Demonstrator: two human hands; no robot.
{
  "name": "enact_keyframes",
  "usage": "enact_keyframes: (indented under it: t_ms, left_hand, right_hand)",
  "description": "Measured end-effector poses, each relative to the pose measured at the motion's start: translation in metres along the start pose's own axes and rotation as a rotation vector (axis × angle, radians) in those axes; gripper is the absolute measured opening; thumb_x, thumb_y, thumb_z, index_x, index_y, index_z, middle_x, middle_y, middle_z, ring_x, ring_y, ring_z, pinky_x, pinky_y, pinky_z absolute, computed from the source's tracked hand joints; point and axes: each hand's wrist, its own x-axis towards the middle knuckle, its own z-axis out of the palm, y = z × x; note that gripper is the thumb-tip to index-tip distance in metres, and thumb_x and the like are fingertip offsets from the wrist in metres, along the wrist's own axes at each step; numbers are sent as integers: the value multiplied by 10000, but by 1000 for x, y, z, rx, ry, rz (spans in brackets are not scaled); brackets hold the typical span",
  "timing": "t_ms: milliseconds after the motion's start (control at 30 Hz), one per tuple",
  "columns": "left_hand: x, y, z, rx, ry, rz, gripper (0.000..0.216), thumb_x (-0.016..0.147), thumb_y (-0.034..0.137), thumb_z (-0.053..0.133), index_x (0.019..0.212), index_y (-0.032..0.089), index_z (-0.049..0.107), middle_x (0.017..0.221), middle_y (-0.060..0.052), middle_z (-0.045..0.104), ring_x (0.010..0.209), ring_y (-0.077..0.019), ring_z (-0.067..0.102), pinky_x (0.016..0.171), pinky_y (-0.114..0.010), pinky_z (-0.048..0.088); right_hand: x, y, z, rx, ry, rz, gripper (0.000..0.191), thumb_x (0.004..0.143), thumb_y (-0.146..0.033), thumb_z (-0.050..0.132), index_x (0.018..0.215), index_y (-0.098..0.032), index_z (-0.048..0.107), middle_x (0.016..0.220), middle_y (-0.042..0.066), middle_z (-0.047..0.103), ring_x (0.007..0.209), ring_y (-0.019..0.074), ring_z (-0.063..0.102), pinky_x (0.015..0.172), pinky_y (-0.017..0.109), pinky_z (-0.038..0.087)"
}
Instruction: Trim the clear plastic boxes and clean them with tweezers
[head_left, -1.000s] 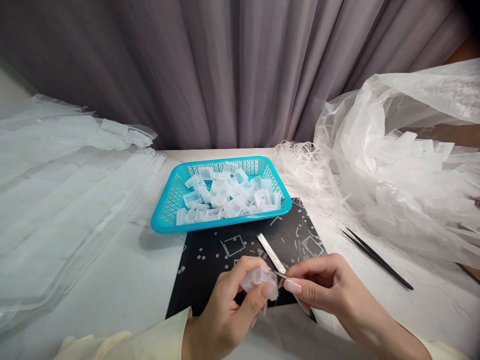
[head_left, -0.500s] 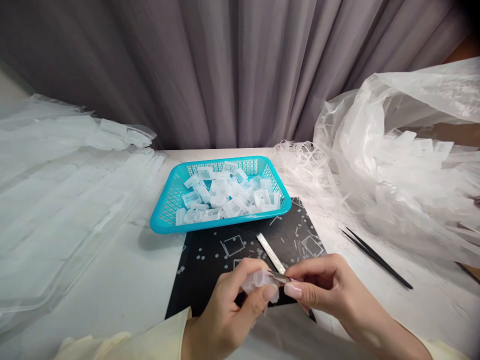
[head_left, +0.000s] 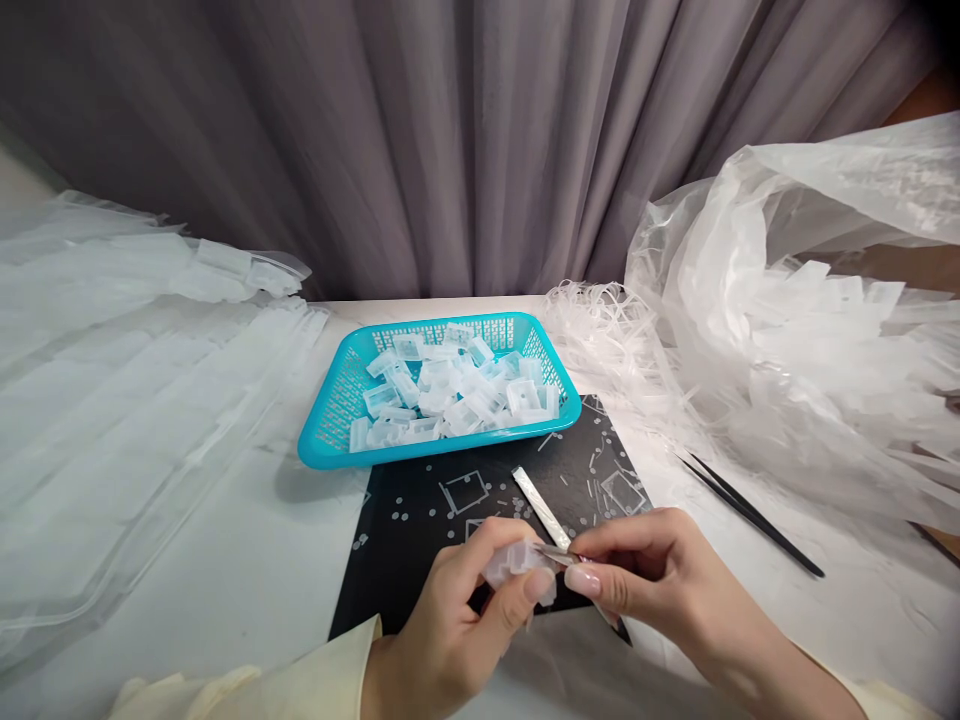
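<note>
My left hand (head_left: 457,620) pinches a small clear plastic piece (head_left: 516,562) between thumb and fingers, low in the middle of the view. My right hand (head_left: 660,580) grips a thin metal blade (head_left: 541,510) whose handle points up toward the basket; its tip meets the plastic piece. Both hands hover over a black mat (head_left: 420,540) dotted with clear plastic trimmings. Behind the mat stands a turquoise basket (head_left: 330,420) holding several clear plastic pieces (head_left: 457,395).
Clear plastic trays (head_left: 127,400) lie stacked on the left. A crumpled clear plastic bag (head_left: 810,330) with plastic pieces and a heap of thin white shavings (head_left: 607,330) fill the right. Black tweezers (head_left: 754,515) lie right of the mat. A grey curtain (head_left: 450,140) hangs behind.
The blade's tip has edged a little further in against the plastic piece. The hands otherwise stay almost where they were.
</note>
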Motion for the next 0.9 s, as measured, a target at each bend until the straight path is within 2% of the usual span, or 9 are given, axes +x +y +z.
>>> enact_keyframes:
  t_ms: [267,367,500,667,900]
  left_hand:
    - [-1,-5,0,8,6,-18,277,934,473,444,940,201,499,574,64,430,487,-90,412,467,-210,327]
    - [-2,-5,-1,7,9,5,251,933,453,458,943,206,502,595,57,451,507,-91,425,486,-208,347]
    - [-1,-3,0,-18,3,5,243,928,453,470,943,212,500,605,56,459,522,-90,429,497,-201,353]
    - [-2,-3,1,-76,-12,-41,299,920,505,455,960,210,480,622,52,446,511,-92,403,488,-206,347]
    - [-2,-4,1,-69,-13,-45,325,913,536,446,954,215,465,607,59,415,499,-91,361,478,-209,298]
  right_hand:
    - [2,4,0,32,-13,9,397,626,-513,799,611,-129,699,513,-21,407,517,87,330,481,246,219]
    - [3,5,0,71,37,4,388,614,-506,810,628,-130,715,487,-20,431,493,83,349,471,239,234]
    - [4,6,-3,104,92,-33,404,666,-532,770,647,-132,713,491,-12,461,498,86,368,480,235,270]
    - [3,6,-5,38,10,-30,388,677,-513,767,701,-128,729,510,-7,475,502,93,379,480,243,245]
    - [-1,-1,0,58,-29,9,386,640,-483,797,608,-126,654,552,-33,368,549,85,303,508,254,199]
